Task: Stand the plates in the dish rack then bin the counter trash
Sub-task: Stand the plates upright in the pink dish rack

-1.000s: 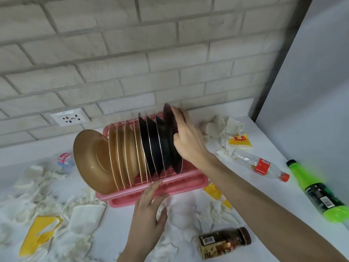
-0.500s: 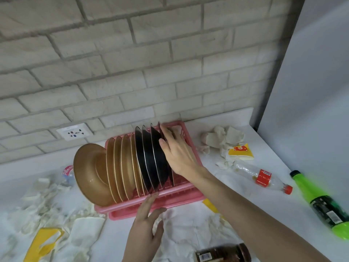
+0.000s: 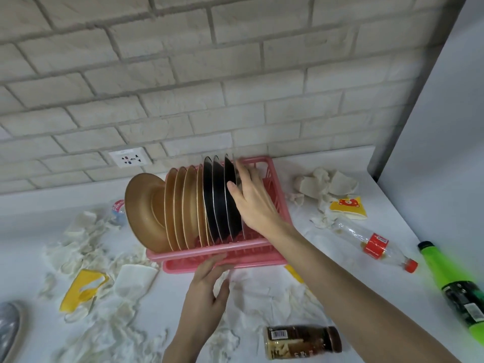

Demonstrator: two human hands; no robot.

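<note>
A pink dish rack (image 3: pixel 278 197) stands on the white counter against the brick wall. Several brown plates (image 3: pixel 183 205) stand in it, and the leftmost brown plate (image 3: pixel 142 208) leans out over the rack's left end. Three black plates (image 3: pixel 210 200) stand to their right. My right hand (image 3: pixel 252 203) grips the rightmost black plate (image 3: pixel 230 176), thumb on its face and fingers over its rim. My left hand (image 3: pixel 207 289) lies open on the counter, fingertips touching the rack's front rim.
Crumpled paper (image 3: pixel 86 231) is strewn left, in front and at back right (image 3: pixel 324 182). Yellow wrappers (image 3: pixel 81 289) (image 3: pixel 347 206), a clear red-labelled bottle (image 3: pixel 374 244), a green bottle (image 3: pixel 455 281), a brown bottle (image 3: pixel 303 341) and a small bottle (image 3: pixel 117 209) lie around. A grey panel (image 3: pixel 432 127) bounds the right.
My right hand has lowered the black plate into a slot beside the other black plates. My left hand stays at the rack's front. The view has tilted up towards the wall.
</note>
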